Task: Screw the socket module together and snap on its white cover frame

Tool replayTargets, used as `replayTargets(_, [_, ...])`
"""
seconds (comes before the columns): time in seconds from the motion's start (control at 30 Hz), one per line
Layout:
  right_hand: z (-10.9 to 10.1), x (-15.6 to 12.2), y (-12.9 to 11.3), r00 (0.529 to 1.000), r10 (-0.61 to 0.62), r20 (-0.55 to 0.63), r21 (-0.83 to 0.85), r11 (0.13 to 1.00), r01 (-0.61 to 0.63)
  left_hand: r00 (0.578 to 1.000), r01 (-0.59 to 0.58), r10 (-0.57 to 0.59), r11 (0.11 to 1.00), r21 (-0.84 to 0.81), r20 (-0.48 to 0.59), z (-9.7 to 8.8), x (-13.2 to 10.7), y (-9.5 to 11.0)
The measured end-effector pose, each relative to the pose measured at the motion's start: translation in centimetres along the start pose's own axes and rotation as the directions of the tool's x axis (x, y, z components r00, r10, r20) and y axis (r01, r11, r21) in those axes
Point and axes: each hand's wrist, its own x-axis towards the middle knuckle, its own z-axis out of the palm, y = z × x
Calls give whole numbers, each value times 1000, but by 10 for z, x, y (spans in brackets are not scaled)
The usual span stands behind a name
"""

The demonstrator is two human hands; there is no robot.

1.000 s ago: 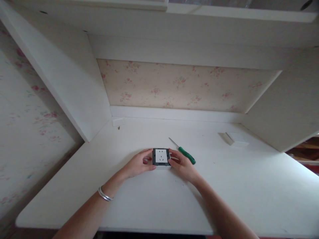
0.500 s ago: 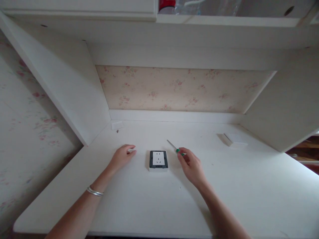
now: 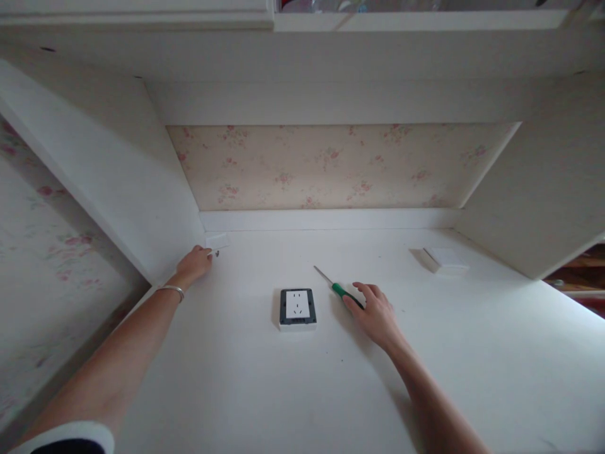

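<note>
1. Left hand (image 3: 196, 263): stretched to the far-left corner of the table (image 3: 246, 378). Its fingertips are at a small dark screw (image 3: 217, 253), just short of a small white block (image 3: 216, 240) by the side panel. Fingers bunched; can't tell if anything is pinched.
2. Right hand (image 3: 375, 310): fingers loosely splayed, lying on the rear of the green handle of the screwdriver (image 3: 341, 291), not wrapped round it.
3. Screwdriver axis: diagonal, tip far-left, handle near-right under the right hand.
4. Socket (image 3: 297, 308): flat, face up, between the hands and touched by neither. Right hand is much nearer.
5. White plate (image 3: 444, 260): far right, well apart.
</note>
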Motion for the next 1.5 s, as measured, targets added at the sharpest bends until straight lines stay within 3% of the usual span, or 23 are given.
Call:
replayTargets(0.2, [2, -5, -7, 994, 16, 108, -100, 995, -5, 994, -94, 92, 995, 28, 67, 7, 12, -4])
replayTargets(0.5, [4, -6, -8, 995, 7, 102, -113, 994, 4, 988, -144, 143, 990, 10, 53, 8, 10, -9])
replayTargets(1.13, [2, -5, -10, 990, 24, 140, -126, 992, -6, 998, -59, 57, 995, -83, -25, 11, -1, -7])
replayTargets(1.33, [1, -5, -9, 988, -4, 156, -161, 987, 29, 998, -10, 0, 989, -150, -66, 2, -19, 6])
replayTargets(1.5, [4, -4, -7, 991, -25, 135, -178, 983, 49, 993, -64, 32, 951, -301, -113, -6, -57, 35])
